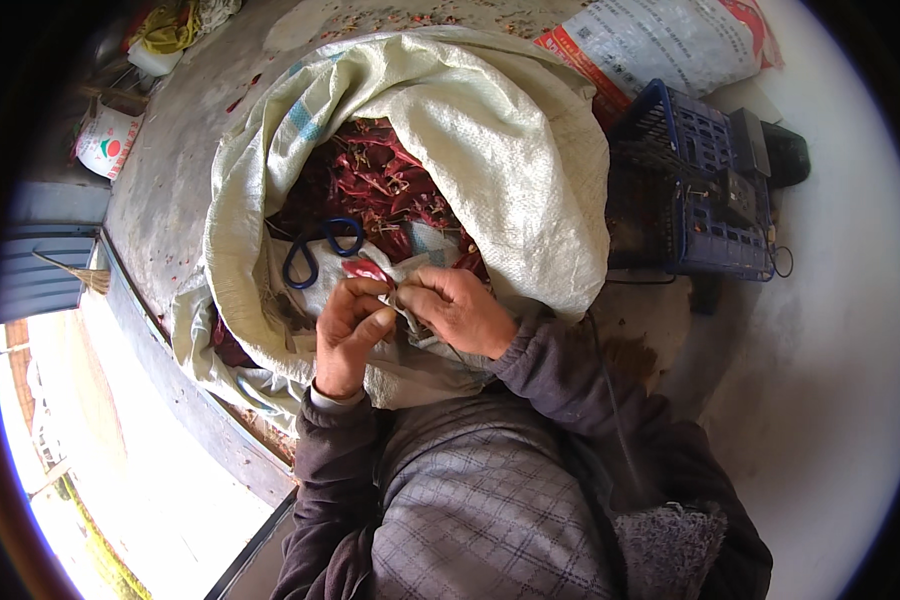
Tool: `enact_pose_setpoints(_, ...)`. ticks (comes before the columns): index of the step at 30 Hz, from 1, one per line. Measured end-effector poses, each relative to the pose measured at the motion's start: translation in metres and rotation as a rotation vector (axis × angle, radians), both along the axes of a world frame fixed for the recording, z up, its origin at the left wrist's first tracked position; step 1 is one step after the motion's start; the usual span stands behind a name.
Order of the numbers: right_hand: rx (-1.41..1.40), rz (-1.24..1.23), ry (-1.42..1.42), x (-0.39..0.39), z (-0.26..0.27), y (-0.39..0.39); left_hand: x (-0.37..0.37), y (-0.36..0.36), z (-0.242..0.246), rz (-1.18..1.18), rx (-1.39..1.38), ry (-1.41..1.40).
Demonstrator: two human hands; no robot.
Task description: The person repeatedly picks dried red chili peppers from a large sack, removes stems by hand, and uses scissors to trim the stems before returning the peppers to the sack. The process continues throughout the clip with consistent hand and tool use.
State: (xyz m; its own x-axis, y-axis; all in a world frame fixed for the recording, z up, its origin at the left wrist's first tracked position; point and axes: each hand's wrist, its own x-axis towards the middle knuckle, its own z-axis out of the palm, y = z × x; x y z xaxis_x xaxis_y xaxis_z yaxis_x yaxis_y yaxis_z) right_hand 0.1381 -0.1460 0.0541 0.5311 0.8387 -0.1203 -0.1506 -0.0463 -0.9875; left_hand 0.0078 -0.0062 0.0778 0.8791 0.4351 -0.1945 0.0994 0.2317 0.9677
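Observation:
A large white woven sack (495, 150) lies before me with its mouth rolled back, and dried red chili peppers (382, 180) fill it. Over the near part of its mouth, my left hand (352, 322) pinches a dried red chili pepper (367, 271) between thumb and fingers. Close against it, my right hand (457, 307) has its fingertips at the same pepper's end; whether they hold the stem or a bit of sack cloth I cannot tell. Scissors with blue handles (301, 264) rest on the sack cloth just beyond my left hand, their blades hidden.
A blue plastic crate (720, 247) with a dark device stands right of the sack. Behind it lies a printed red and white bag (660, 45). At the left are a white bucket (109, 142), a small broom (90, 277) and a doorway sill. A cable hangs beside my right arm.

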Motion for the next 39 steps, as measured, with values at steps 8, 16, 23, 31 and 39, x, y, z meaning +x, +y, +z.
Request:
enact_pose_setpoints(8, -0.059, -0.016, -0.238, -0.03, -0.027, -0.014, 0.008, -0.002, -0.011, 0.043, 0.527, 0.101)
enact_pose_setpoints(16, -0.071, 0.039, -0.41, -0.036, -0.048, -0.028, 0.03, 0.03, -0.009, -0.277, 1.557, 0.321)
enact_pose_setpoints(23, -0.073, 0.05, -0.352, -0.033, -0.052, -0.025, 0.05, 0.028, -0.017, -0.222, 1.628, 0.073)
enact_pose_setpoints(31, -0.063, 0.061, -0.367, -0.032, -0.054, -0.027, 0.066, 0.031, -0.025, -0.481, 1.543, 0.2)
enact_pose_setpoints(39, -0.031, 0.035, -0.35, -0.031, -0.048, -0.026, 0.071, 0.048, -0.019, 0.039, 0.693, 0.111)
